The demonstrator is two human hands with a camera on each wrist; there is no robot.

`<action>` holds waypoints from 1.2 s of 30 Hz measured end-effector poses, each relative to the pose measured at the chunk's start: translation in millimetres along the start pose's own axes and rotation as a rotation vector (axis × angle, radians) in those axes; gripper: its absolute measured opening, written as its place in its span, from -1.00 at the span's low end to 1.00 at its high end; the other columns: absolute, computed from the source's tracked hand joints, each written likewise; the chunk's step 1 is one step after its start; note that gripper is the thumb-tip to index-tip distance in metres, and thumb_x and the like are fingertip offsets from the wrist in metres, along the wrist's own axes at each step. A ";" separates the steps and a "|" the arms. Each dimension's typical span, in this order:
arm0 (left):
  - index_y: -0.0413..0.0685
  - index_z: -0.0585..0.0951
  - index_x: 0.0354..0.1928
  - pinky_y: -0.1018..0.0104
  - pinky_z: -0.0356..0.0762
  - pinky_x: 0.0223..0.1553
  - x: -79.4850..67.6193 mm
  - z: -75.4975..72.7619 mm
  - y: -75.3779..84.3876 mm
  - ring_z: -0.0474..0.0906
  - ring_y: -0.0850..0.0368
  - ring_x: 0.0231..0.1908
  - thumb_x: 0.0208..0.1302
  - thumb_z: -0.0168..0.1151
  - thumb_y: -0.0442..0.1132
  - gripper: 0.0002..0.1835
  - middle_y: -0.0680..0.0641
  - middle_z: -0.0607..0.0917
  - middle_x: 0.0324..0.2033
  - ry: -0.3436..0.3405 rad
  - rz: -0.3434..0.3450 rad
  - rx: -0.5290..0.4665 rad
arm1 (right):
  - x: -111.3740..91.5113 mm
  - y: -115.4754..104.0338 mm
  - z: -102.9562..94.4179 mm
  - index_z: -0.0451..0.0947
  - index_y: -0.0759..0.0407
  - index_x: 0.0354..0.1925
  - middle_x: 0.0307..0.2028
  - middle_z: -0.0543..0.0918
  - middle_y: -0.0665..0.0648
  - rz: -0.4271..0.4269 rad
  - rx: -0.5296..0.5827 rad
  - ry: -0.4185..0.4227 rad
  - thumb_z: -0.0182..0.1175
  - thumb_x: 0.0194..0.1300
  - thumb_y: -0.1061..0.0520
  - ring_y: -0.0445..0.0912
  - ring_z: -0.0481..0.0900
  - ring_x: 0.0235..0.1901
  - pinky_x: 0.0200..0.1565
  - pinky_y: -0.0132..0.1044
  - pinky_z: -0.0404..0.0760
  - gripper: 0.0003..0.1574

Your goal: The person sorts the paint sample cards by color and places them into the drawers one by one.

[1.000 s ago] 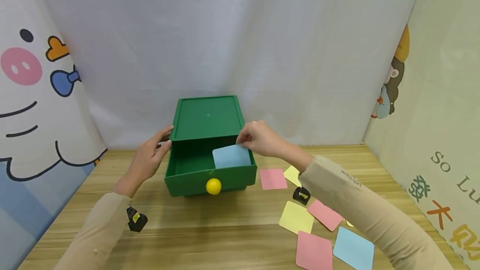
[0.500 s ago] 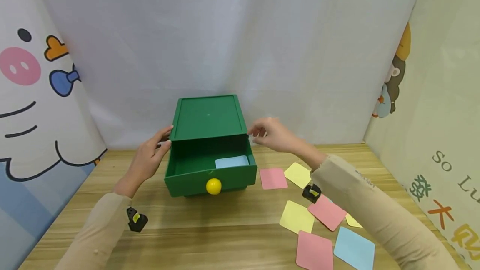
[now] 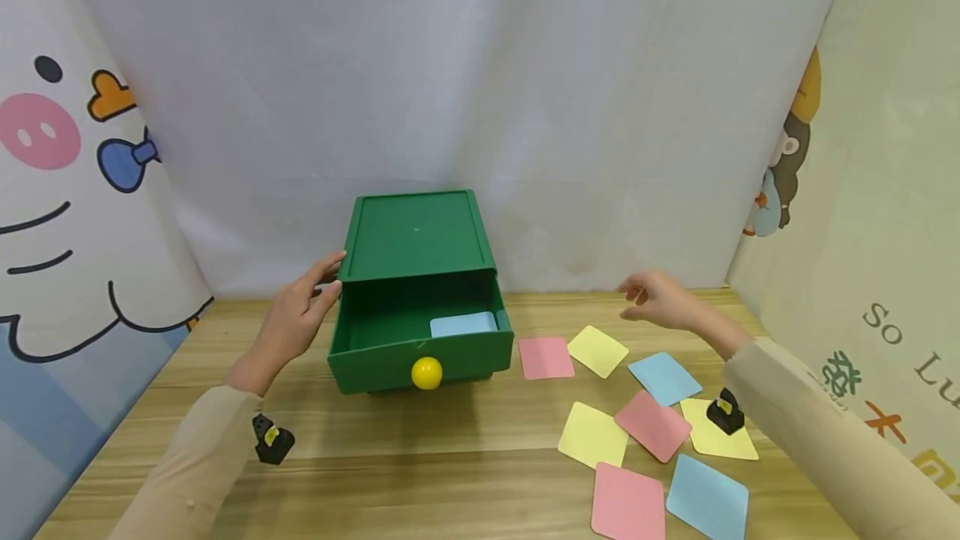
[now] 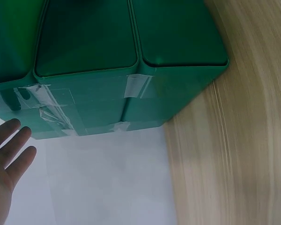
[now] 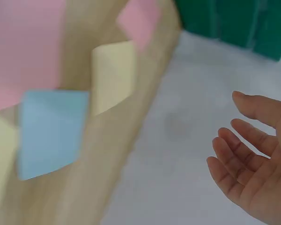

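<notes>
A green drawer box (image 3: pixel 416 236) stands at the back of the table, its drawer (image 3: pixel 468 355) pulled out, with a round yellow knob (image 3: pixel 427 372) on the front. Inside the drawer, at the right, lies a light-blue card (image 3: pixel 463 324). My left hand (image 3: pixel 296 315) rests at the box's left side, fingertips at its edge. In the left wrist view that hand (image 4: pixel 4 173) shows spread fingers beside the taped box. My right hand (image 3: pixel 660 300) hovers above the table behind a blue card (image 3: pixel 665 378); the right wrist view shows its fingers (image 5: pixel 229 157) loosely bent around nothing.
Right of the box, several pink, yellow and blue cards lie scattered, among them a pink card (image 3: pixel 546 357), a yellow card (image 3: pixel 597 351) and another pink card (image 3: pixel 652 427) touching the blue one. A white curtain (image 3: pixel 570 107) hangs behind the wooden table (image 3: pixel 360 473).
My right hand let go of the light-blue card, which dropped flatter into the drawer. That hand then moved right, over toward the loose cards. My left hand stayed at the box.
</notes>
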State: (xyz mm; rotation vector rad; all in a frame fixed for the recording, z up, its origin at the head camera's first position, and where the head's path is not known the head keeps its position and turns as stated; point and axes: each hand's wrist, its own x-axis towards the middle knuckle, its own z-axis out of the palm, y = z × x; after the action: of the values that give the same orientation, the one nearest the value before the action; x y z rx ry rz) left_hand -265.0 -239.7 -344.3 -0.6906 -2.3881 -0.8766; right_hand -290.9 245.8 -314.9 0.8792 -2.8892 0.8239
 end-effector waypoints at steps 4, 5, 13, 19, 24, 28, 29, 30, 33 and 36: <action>-0.19 0.25 0.30 -0.12 0.46 -0.07 0.3 0.5 -0.3 0.44 -0.23 0.00 0.40 -0.12 -0.23 -0.54 -0.36 0.44 0.09 0.001 -0.003 0.001 | -26.8 37.8 10.5 0.42 0.64 -0.12 -0.25 0.53 0.44 0.113 -0.038 -0.024 0.25 0.07 0.25 0.25 0.51 -0.24 -0.22 -0.01 0.57 -0.50; -0.19 0.25 0.30 -0.12 0.46 -0.07 0.4 0.7 -0.5 0.44 -0.23 0.00 0.40 -0.12 -0.23 -0.54 -0.36 0.45 0.09 0.002 -0.003 0.000 | -32.9 45.8 14.0 0.41 0.64 -0.11 -0.25 0.54 0.46 0.139 -0.046 -0.025 0.27 0.06 0.23 0.26 0.51 -0.23 -0.22 -0.01 0.57 -0.47; -0.17 0.24 0.30 -0.12 0.46 -0.07 0.5 1.3 -1.9 0.45 -0.23 0.00 0.40 -0.12 -0.23 -0.54 -0.37 0.45 0.09 0.004 -0.002 0.003 | -65.4 79.9 40.6 0.31 0.70 0.00 -0.14 0.46 0.58 0.343 -0.034 -0.074 0.32 0.03 0.09 0.35 0.45 -0.13 -0.20 0.05 0.55 -0.21; -0.16 0.24 0.31 -0.13 0.46 -0.07 0.1 1.4 -1.1 0.44 -0.24 0.01 0.41 -0.12 -0.23 -0.54 -0.37 0.44 0.09 0.005 -0.006 0.000 | -71.5 86.0 55.1 0.30 0.73 -0.01 -0.12 0.45 0.59 0.397 -0.034 -0.048 0.34 0.00 0.04 0.33 0.45 -0.12 -0.17 0.07 0.53 -0.14; -0.16 0.23 0.31 -0.14 0.46 -0.07 -0.6 2.0 -0.9 0.45 -0.25 0.00 0.41 -0.13 -0.23 -0.54 -0.39 0.44 0.09 0.004 -0.005 -0.001 | -72.2 89.2 65.2 0.36 0.38 -0.59 -0.64 0.40 0.20 0.477 -0.055 -0.002 0.37 -0.06 -0.05 -0.03 0.37 -0.59 -0.53 -0.30 0.42 -0.44; -0.15 0.23 0.31 -0.13 0.46 -0.07 -0.8 2.5 -1.5 0.44 -0.24 0.02 0.41 -0.12 -0.23 -0.54 -0.38 0.43 0.10 0.005 -0.007 -0.011 | -72.5 89.2 70.8 0.15 0.15 -0.70 -0.69 0.10 -0.02 0.534 -0.071 0.043 0.40 -0.12 -0.08 -0.17 0.10 -0.66 -0.60 -0.41 0.11 -0.38; -0.15 0.23 0.32 -0.13 0.46 -0.07 -0.8 2.6 -1.6 0.44 -0.24 0.02 0.41 -0.13 -0.23 -0.54 -0.37 0.43 0.10 0.006 -0.008 -0.011 | -72.4 88.9 71.0 0.23 0.23 -0.68 -0.68 0.17 0.01 0.540 -0.072 0.050 0.41 -0.13 -0.07 -0.15 0.15 -0.65 -0.59 -0.40 0.15 -0.41; -0.15 0.23 0.31 -0.13 0.46 -0.07 -0.6 2.7 -1.9 0.44 -0.24 0.02 0.40 -0.12 -0.24 -0.54 -0.37 0.44 0.10 0.008 -0.008 -0.012 | -72.2 88.7 71.0 0.33 0.34 -0.62 -0.66 0.28 0.09 0.551 -0.073 0.052 0.41 -0.14 -0.06 -0.11 0.22 -0.61 -0.58 -0.38 0.21 -0.43; -0.14 0.24 0.31 -0.12 0.47 -0.07 -0.4 2.9 -2.2 0.45 -0.23 0.01 0.40 -0.12 -0.24 -0.54 -0.36 0.44 0.09 0.013 -0.009 -0.008 | -70.4 88.4 69.7 0.45 0.61 -0.29 -0.41 0.49 0.36 0.595 -0.045 0.038 0.42 -0.14 -0.01 0.00 0.36 -0.46 -0.47 -0.30 0.41 -0.29; -0.15 0.24 0.31 -0.12 0.47 -0.08 -0.6 2.7 -1.8 0.45 -0.23 0.00 0.40 -0.12 -0.24 -0.54 -0.37 0.45 0.09 0.013 -0.009 -0.004 | -68.2 90.0 68.4 0.37 0.69 -0.09 -0.14 0.47 0.56 0.638 0.016 0.023 0.41 -0.10 0.08 0.09 0.43 -0.32 -0.32 -0.17 0.54 -0.20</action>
State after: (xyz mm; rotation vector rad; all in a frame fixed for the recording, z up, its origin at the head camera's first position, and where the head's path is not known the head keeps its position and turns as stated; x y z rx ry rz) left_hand -266.4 -239.2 -347.2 -0.6738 -2.3807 -0.8872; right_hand -271.0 310.9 -428.0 -0.0845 -3.1634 0.8609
